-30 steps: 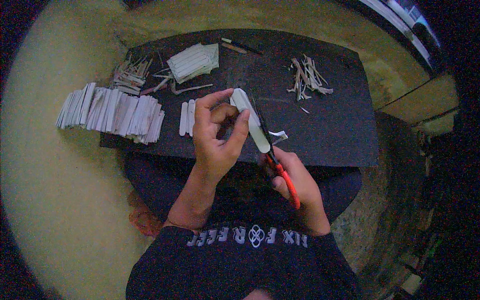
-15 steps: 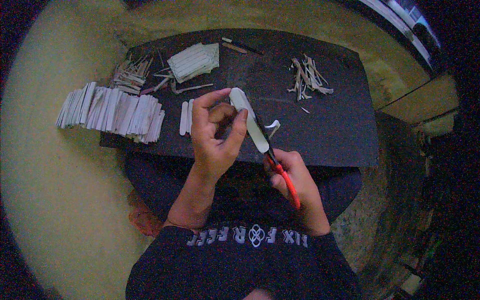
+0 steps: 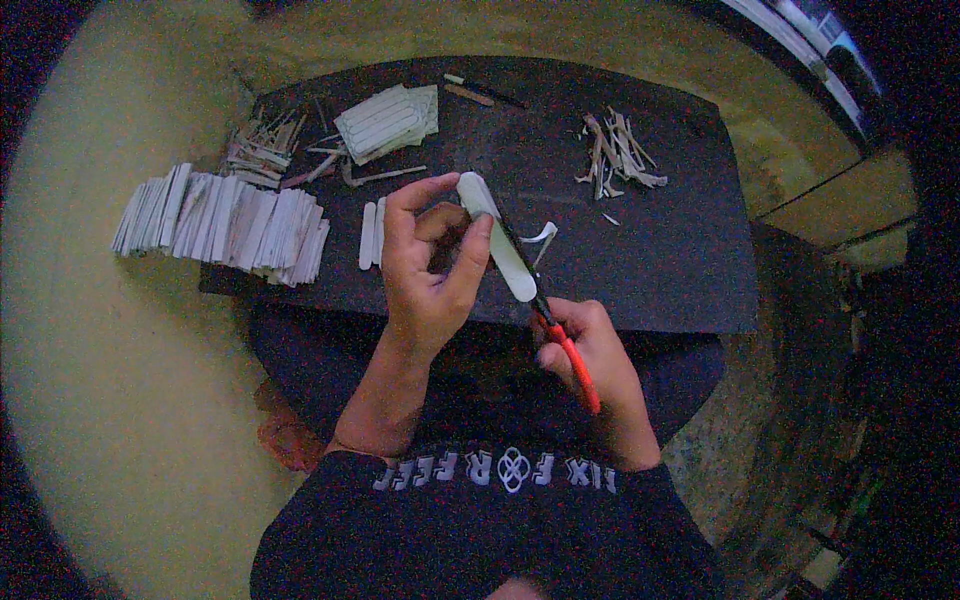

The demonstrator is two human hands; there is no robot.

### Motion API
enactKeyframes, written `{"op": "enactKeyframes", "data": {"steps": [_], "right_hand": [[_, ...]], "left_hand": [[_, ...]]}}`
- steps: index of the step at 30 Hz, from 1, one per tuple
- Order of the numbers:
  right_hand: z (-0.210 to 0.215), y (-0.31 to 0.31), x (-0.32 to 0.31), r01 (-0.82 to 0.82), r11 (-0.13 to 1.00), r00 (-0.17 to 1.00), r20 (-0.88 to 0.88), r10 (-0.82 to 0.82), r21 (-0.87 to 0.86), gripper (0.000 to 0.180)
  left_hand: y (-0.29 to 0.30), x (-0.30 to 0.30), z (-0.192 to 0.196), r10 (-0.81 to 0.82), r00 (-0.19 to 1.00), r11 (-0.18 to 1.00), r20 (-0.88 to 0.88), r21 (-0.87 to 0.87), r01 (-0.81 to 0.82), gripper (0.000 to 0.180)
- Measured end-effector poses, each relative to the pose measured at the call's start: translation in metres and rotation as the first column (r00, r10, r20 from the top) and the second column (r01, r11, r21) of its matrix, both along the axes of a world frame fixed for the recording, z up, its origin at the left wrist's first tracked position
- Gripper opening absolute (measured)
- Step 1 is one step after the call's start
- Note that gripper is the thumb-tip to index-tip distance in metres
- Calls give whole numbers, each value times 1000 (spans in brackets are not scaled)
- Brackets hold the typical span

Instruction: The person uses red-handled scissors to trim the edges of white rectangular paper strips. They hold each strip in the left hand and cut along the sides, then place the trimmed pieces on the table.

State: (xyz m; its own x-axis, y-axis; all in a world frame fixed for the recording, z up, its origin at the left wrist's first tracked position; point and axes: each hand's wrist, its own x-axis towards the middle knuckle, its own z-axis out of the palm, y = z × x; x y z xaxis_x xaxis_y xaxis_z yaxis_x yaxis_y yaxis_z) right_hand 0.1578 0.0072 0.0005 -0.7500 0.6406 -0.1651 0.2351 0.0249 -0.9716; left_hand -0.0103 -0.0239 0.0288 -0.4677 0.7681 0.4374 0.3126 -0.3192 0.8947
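Change: since a second ago the pale flat stick with rounded ends [image 3: 497,240] has tipped a little more upright, and a thin curled shaving [image 3: 541,236] now hangs off its right edge.
Left hand [image 3: 430,260]: fingers pinch the stick above the dark board [image 3: 660,260].
Right hand [image 3: 590,350]: clenched round the red-handled cutter [image 3: 560,340], whose blade lies along the stick.
Board, left: fanned row of pale sticks [image 3: 225,215]; two loose sticks [image 3: 372,232].
Board, far side: stacked sticks [image 3: 385,120]; heap of trimmings [image 3: 615,150].

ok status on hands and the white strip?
Left hand pinching white strip. Right hand gripping red-handled scissors, blades on the strip's edge. Trimmed curl hanging off; nothing blocking.
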Motion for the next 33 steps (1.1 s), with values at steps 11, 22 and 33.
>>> {"op": "enactKeyframes", "data": {"steps": [11,22,33], "right_hand": [[-4,0,0,-3,999,1000,-7,3,32,43],[-2,-1,-1,27,993,999,16,-29,112,49],[-3,-1,-3,-16,992,999,-27,19,126,45]], "left_hand": [[2,0,-2,-9,999,1000,46,14,9,36],[-2,-1,0,-35,992,999,122,-36,40,37],[-4,8,-6,-115,990,993,78,-26,117,38]]}}
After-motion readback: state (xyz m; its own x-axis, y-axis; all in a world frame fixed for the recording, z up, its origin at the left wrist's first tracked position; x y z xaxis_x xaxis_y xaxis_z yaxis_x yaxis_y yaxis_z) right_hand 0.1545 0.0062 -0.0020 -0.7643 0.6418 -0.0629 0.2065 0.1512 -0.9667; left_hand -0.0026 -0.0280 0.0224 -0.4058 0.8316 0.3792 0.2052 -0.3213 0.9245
